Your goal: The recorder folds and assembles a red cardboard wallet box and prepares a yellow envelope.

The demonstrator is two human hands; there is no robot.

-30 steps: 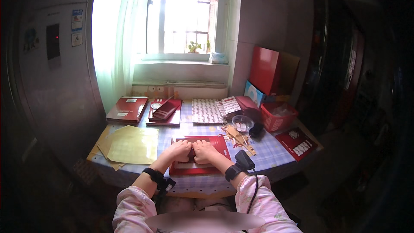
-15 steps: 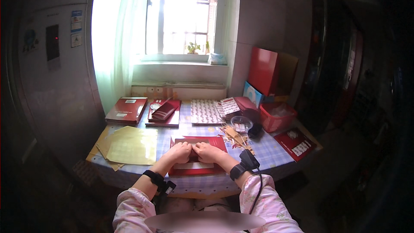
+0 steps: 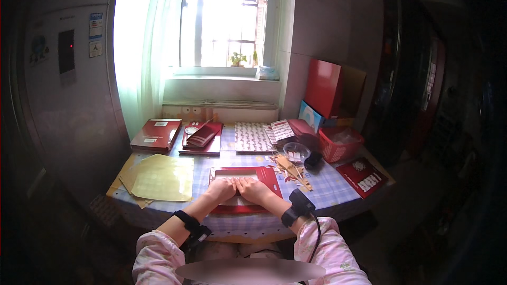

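Observation:
A shallow red cardboard box [image 3: 266,175] with a pale rectangular middle lies on the table right in front of me. My left hand [image 3: 223,189] and my right hand [image 3: 251,188] meet over that pale middle, fingertips side by side. Their fingers are bent and pressed together at the cardboard; the exact grip is too small to make out. A dark strap with a small device [image 3: 194,227] circles my left wrist, and a similar strapped device [image 3: 300,203] with a cable sits on the right one. The box's near edge shows below my hands.
Yellowish sheets [image 3: 163,178] lie to the left. Behind are stacked red boxes [image 3: 156,136], a red folder [image 3: 203,136] and a patterned sheet [image 3: 252,137]. Rightward are cardboard scraps [image 3: 292,171], a clear round tub [image 3: 296,152], a red basket [image 3: 338,150] and a flat red piece [image 3: 362,176].
My hands have come closer together, and their fingers reach over the box's pale middle. More of that middle shows, and the raised red edges look flatter.

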